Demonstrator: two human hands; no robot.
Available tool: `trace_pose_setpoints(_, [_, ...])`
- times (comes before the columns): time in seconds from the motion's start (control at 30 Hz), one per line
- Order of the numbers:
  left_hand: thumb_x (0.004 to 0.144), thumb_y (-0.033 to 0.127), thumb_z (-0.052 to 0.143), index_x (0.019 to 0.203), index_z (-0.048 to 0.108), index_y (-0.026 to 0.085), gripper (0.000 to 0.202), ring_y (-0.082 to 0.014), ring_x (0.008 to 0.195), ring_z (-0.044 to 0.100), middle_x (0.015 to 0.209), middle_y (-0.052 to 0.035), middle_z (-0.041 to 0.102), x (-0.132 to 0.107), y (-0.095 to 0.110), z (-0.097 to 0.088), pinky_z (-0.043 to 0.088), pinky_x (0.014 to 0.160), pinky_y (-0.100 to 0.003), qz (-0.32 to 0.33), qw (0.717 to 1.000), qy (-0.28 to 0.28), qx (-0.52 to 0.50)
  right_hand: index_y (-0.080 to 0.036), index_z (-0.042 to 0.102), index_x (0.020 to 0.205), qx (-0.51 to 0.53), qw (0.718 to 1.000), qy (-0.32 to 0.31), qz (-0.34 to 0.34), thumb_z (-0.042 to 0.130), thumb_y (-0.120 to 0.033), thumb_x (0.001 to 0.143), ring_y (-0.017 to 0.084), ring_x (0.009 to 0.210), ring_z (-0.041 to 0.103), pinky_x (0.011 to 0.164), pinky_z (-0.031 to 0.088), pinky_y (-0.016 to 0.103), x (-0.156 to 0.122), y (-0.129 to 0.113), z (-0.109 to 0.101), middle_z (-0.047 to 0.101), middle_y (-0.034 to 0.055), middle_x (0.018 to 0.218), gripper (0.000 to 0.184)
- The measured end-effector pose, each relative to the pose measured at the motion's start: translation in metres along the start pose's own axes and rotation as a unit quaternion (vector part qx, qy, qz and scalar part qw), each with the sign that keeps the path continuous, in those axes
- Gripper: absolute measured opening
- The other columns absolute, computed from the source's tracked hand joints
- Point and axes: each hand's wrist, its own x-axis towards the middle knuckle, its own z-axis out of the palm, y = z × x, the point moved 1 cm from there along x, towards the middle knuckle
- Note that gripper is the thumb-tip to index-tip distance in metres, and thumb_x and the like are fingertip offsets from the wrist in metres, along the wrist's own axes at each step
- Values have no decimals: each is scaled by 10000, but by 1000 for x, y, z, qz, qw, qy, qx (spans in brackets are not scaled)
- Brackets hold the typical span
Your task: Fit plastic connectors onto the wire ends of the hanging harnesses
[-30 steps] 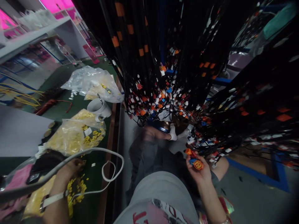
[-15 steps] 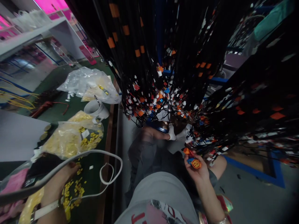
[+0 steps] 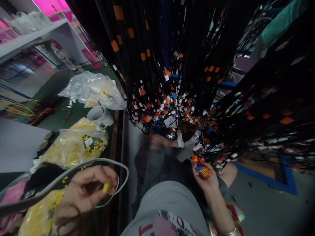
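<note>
My left hand (image 3: 86, 193) is raised over the green table edge, pinching a small yellow plastic piece (image 3: 106, 187) between thumb and fingers. Beside it curves a grey cable (image 3: 124, 164). My right hand (image 3: 208, 183) is curled, palm up, around a cluster of connectors. An orange connector (image 3: 205, 172) with a grid-like face shows in that palm, with blue and red parts next to it. Just above that hand hang black wire bundles (image 3: 209, 141) ending in many small white, orange and blue connectors.
On the left table lie a bag of yellow pieces (image 3: 71, 147), a clear plastic bag (image 3: 91, 88) and a white mug (image 3: 100, 116). Dark harness bundles (image 3: 147, 65) hang in front. A blue frame (image 3: 268, 178) stands at lower right. Another person's green sleeve (image 3: 283, 23) shows at upper right.
My left hand has come up and right from the loose yellow pieces on the table, with one yellow piece pinched in it. My right hand keeps its hold, nearly still.
</note>
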Motion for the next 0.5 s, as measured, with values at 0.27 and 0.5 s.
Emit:
trace_pose_setpoints(0.27, [749, 71, 577, 878, 590, 223, 199, -121, 741, 642, 802, -20, 683, 2, 29, 99, 516, 696, -222, 252, 944, -168, 129, -175, 590, 796, 4, 999, -30, 16, 641, -72, 613, 121, 626, 621, 543, 554, 220, -1, 5, -1, 652, -3, 750, 215])
trace_pose_setpoints(0.5, [794, 66, 561, 1196, 532, 227, 434, -139, 931, 623, 984, -54, 663, 12, 27, 116, 505, 799, -206, 355, 890, -16, 286, -193, 622, 824, -46, 998, -39, 32, 672, -69, 665, 123, 608, 647, 549, 567, 228, -3, 13, -3, 685, -3, 773, 208])
